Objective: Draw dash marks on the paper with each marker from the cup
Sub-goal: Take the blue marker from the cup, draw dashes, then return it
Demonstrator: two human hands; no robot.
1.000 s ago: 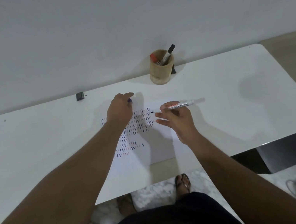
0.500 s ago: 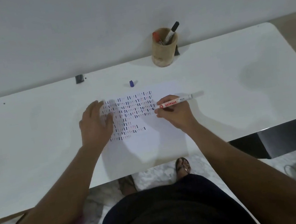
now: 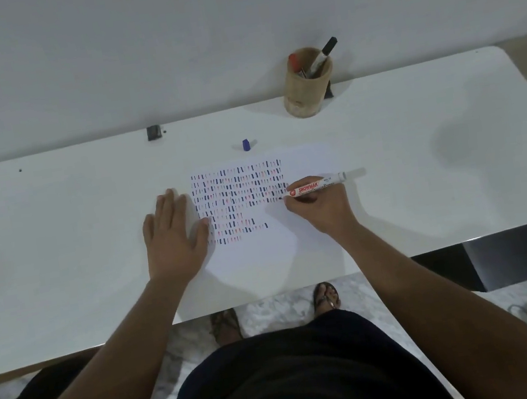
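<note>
two markers lean in cup.

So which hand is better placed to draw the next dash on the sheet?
The right hand: it already grips the uncapped white marker with the red label, tip at the white paper beside the dash rows. The left hand lies flat, holding the sheet's left edge.
</note>
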